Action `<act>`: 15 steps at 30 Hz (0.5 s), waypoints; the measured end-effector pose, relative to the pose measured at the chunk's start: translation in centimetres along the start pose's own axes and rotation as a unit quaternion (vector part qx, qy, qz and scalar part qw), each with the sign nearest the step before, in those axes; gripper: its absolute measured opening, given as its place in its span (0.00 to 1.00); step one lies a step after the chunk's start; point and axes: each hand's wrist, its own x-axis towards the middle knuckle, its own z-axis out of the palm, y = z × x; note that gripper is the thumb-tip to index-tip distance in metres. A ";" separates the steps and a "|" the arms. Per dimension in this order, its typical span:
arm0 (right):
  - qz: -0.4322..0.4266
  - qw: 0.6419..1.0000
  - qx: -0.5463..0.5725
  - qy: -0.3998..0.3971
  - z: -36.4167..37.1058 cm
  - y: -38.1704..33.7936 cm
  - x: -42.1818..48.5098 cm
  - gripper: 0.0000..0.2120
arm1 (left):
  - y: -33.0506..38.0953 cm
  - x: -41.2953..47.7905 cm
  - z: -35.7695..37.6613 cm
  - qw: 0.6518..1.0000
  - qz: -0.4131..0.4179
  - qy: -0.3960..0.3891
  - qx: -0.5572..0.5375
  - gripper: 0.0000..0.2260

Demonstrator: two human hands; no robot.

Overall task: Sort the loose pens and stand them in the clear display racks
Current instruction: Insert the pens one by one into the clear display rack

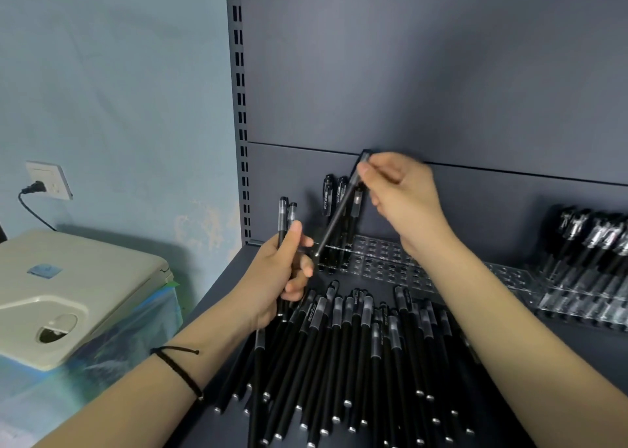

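Several loose black pens (353,352) lie in a pile on the dark shelf in front of me. My left hand (282,274) grips two upright black pens (287,216). My right hand (401,196) pinches one black pen (338,215) by its cap end, the pen slanting down-left with its tip over the left end of a clear display rack (384,255). Three pens (334,196) stand in that rack's left end. The rest of its holes look bare.
A second clear rack (577,298) at the right holds several leaning black pens. The grey shelf back panel (441,74) rises right behind the racks. Left of the shelf sit a beige machine (68,291) and a wall socket (51,179).
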 end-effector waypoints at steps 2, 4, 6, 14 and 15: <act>-0.048 0.996 -0.061 0.041 -0.7 0.3 0.6 0.06 | 0.1 0.1 0.0 0.999 -0.022 0.004 -0.032 0.16; -0.087 0.988 -0.114 0.065 -1.2 0.5 0.8 0.04 | 0.3 0.3 0.1 0.997 -0.052 -0.005 -0.049 0.15; -0.090 0.984 -0.140 0.066 -1.3 0.9 0.9 0.03 | 0.3 0.4 0.1 0.996 -0.076 -0.013 -0.040 0.18; -0.078 0.973 -0.216 0.035 -1.4 0.9 0.9 0.01 | 0.2 0.2 -0.1 0.996 -0.029 0.006 -0.078 0.09; -0.073 0.972 -0.223 0.029 -1.6 0.7 1.1 0.01 | 0.1 0.1 -0.1 0.997 -0.024 0.004 -0.076 0.10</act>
